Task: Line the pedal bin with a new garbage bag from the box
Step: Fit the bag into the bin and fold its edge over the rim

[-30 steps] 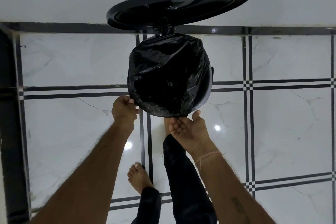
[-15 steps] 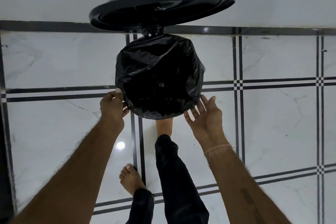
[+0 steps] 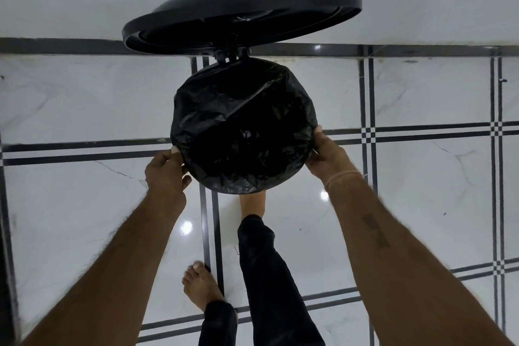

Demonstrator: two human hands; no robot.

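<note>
Hands pinch garbage bag (image 3: 244, 126) overhang, left hand (image 3: 165, 174) at eight o'clock, right hand (image 3: 325, 160) at four, seemingly snugging it down. Foot (image 3: 252, 202) at six, presumably pedalling, props lid (image 3: 241, 17) up.

Arms outstretched, left hand (image 3: 165, 173) curled in grip, right hand (image 3: 327, 156) likewise

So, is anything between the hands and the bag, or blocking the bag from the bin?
Nothing visible. Left hand and right hand both grip the garbage bag at its edge; the lid stands raised behind it.
</note>
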